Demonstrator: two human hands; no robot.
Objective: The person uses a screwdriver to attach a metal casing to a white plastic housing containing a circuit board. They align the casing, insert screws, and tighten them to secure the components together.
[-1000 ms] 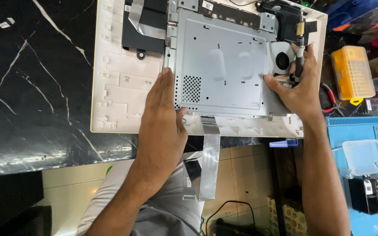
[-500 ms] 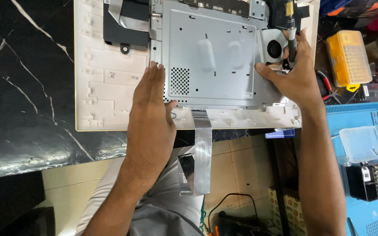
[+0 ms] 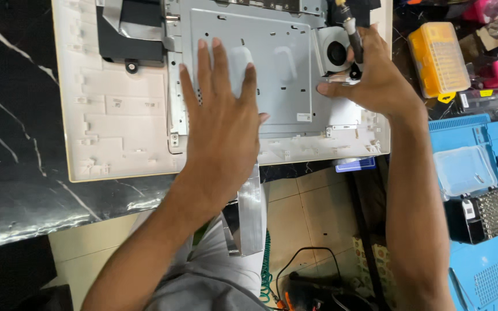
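A white plastic back shell (image 3: 116, 126) of a flat screen device lies on a black marble table (image 3: 12, 173). A grey metal shield plate (image 3: 283, 75) covers its middle. My left hand (image 3: 223, 121) rests flat on that plate with fingers spread and holds nothing. My right hand (image 3: 376, 80) grips a powered screwdriver (image 3: 353, 34), its tip down beside a round cooling fan (image 3: 332, 52) at the plate's right edge. A silver flat ribbon cable (image 3: 252, 213) hangs over the table's near edge.
A yellow parts case (image 3: 436, 57) lies to the right. A blue work mat (image 3: 479, 196) carries a clear small box (image 3: 462, 170) and a black bit holder (image 3: 485, 216). Tiled floor and cables (image 3: 301, 276) show below the table edge.
My left hand slid up from the shell's lower edge onto the middle of the metal plate. My right hand stays by the fan with the screwdriver. The view shifted slightly.
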